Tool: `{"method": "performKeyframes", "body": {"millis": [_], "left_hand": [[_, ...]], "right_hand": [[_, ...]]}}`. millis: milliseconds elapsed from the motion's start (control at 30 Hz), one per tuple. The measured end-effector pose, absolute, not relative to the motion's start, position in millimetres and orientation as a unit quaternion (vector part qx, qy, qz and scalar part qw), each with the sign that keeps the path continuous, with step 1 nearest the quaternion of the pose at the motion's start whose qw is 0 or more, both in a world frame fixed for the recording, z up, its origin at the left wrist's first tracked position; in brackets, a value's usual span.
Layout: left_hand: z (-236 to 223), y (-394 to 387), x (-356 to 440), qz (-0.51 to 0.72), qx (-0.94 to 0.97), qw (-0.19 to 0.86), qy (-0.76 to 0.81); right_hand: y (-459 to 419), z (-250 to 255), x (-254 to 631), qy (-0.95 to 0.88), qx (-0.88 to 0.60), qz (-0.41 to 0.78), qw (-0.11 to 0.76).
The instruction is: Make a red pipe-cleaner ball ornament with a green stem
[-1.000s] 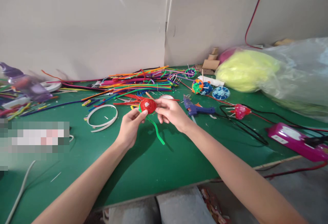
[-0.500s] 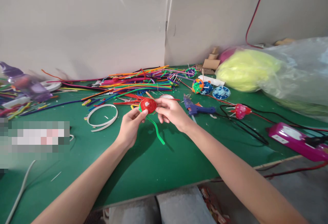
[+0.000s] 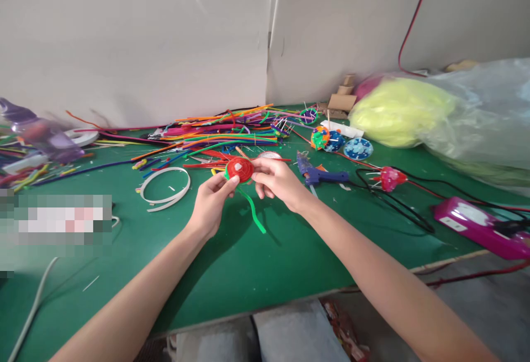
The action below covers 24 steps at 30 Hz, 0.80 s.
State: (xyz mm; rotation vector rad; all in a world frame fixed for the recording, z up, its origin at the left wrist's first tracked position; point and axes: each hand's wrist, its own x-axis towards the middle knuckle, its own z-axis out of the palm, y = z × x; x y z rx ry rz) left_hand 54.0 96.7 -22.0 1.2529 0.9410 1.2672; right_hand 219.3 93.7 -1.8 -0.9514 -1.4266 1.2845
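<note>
Between my hands, above the green table, is a red coil of pipe cleaner [image 3: 245,169] with a pale spot at its centre. A green pipe cleaner [image 3: 255,214] runs along the coil's lower left edge, and its loose end hangs down. My left hand [image 3: 211,202] pinches the coil from the left, thumb on its face. My right hand [image 3: 276,180] grips the right edge between thumb and fingers. Just behind the coil lie red pipe cleaners [image 3: 215,156], partly hidden by it. A blue glue gun [image 3: 323,176] rests to the right of my right hand.
Bundled pipe cleaners [image 3: 223,130] lie along the wall. A white strip loop [image 3: 165,188] is at left, beyond it a purple bottle [image 3: 45,136]. At right are decorated balls [image 3: 358,148], a magenta power strip [image 3: 476,224], black cables [image 3: 397,207] and a plastic bag [image 3: 488,113].
</note>
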Motion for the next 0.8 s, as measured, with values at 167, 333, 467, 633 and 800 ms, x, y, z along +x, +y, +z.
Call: {"method": "performKeyframes", "body": {"millis": [167, 333, 467, 633, 800], "left_hand": [[-21.4, 96.7, 54.3, 0.531, 0.528, 0.533, 0.396], [-20.9, 96.5, 54.2, 0.529, 0.528, 0.534, 0.395], [-20.4, 95.7, 54.2, 0.53, 0.527, 0.534, 0.395], [-19.9, 95.0, 54.5, 0.533, 0.525, 0.534, 0.394], [-19.5, 95.3, 54.4, 0.538, 0.525, 0.531, 0.392]], "right_hand": [[93.7, -2.3, 219.4, -0.586, -0.387, 0.526, 0.48], [94.2, -1.9, 219.0, -0.586, -0.388, 0.526, 0.478], [94.0, -1.3, 218.9, -0.584, -0.391, 0.527, 0.478], [92.7, -1.2, 219.3, -0.582, -0.386, 0.531, 0.481], [91.2, -0.2, 218.6, -0.577, -0.383, 0.534, 0.485]]}}
